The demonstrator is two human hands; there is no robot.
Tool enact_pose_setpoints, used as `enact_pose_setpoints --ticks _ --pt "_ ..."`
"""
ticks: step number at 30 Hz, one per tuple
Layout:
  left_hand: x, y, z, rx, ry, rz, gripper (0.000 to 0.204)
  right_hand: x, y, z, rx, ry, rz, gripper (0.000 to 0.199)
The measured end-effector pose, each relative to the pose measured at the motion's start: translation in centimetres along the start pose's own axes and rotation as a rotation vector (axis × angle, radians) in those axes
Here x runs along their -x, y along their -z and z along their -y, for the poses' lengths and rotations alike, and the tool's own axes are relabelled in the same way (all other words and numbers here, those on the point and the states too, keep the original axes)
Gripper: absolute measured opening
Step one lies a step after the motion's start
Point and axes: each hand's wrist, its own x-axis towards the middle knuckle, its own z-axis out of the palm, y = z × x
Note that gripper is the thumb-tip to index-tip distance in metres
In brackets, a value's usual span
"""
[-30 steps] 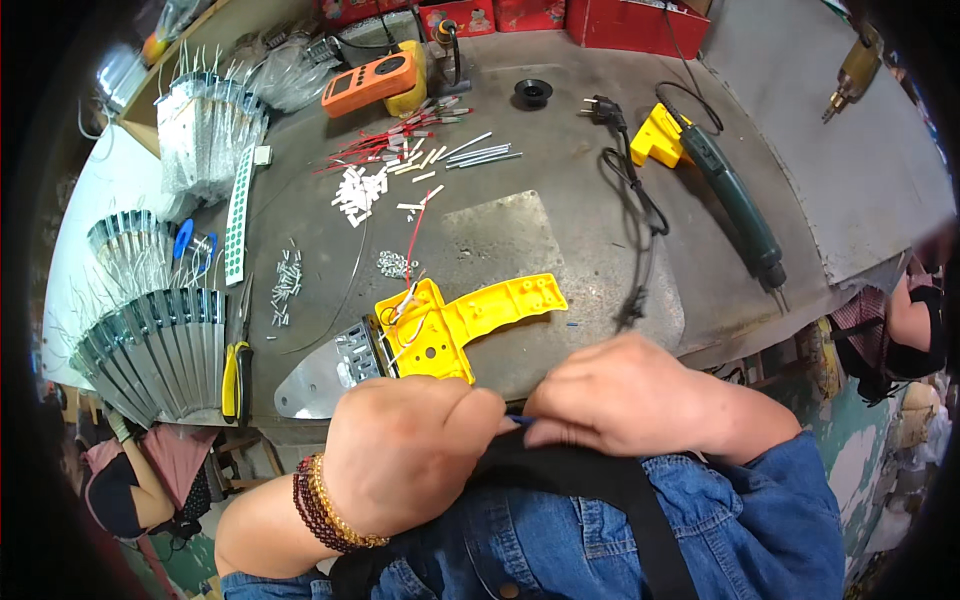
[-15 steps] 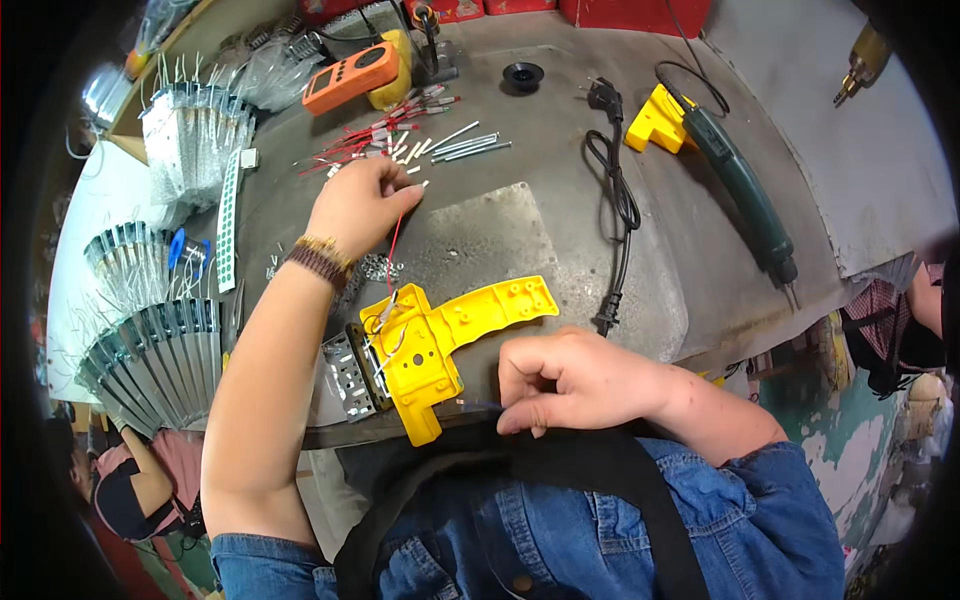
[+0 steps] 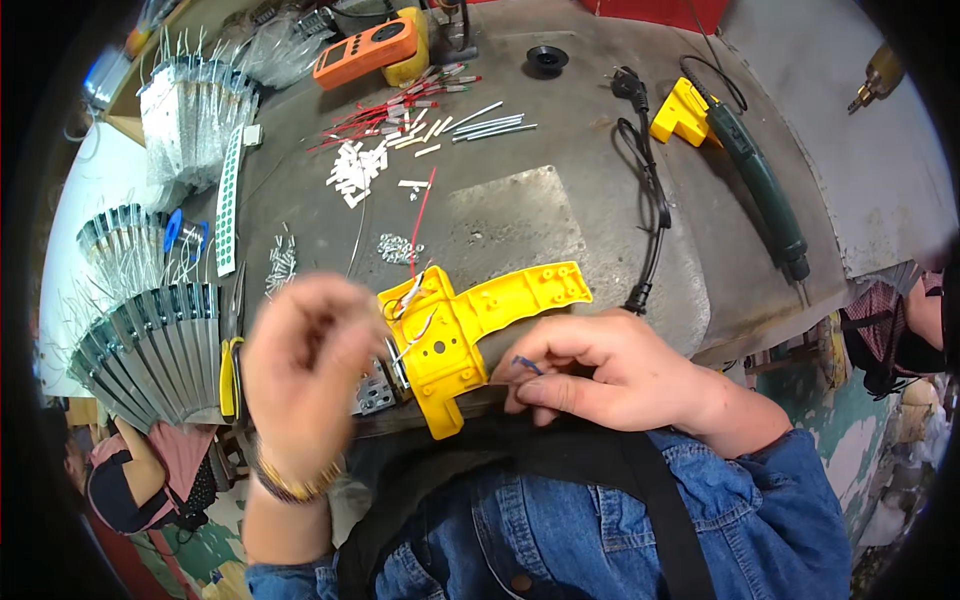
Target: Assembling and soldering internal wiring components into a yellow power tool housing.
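From where I stand, the yellow plastic case lies open side up at the near edge of the desk, between the person's two hands, its handle pointing off to the right. Pale wires run inside it, and a red wire sticks out from its far end across the desk. A metal plate with slots sits against its left side, partly behind the left hand.

That left hand is raised and blurred, fingers curled; I can't tell whether its grip holds anything. The right hand is just beside the case, its grip narrow, thumb and fingers pinching a short blue wire.

Beyond the case I see a little heap of metal rings, then a pile of white tubes, some long metal rods and a bunch of red leads. An orange meter leans at the back. Over on the right lie a black power cord and a dark green power screwdriver; yellow-handled pliers rest on the left, beside a fan of metal strips.
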Motion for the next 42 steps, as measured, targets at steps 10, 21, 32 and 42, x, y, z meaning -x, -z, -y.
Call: enact_pose_setpoints --ticks 10,21,32,42 --pt "4.7 -0.7 1.3 0.572 0.175 0.209 0.016 -0.8 -3.0 1.0 0.578 0.405 -0.222 0.014" --pt "5.6 -1.6 1.4 0.544 0.056 0.170 0.014 -0.7 -3.9 0.4 0.662 0.409 -0.239 0.010" --pt "5.1 -2.1 0.8 -0.115 -0.212 0.144 0.016 0.1 -2.4 -0.1 0.730 0.472 -0.122 0.017" --pt "4.2 -2.7 0.1 -0.175 -0.267 0.318 0.016 0.6 -1.6 0.7 0.697 0.294 -0.055 0.058"
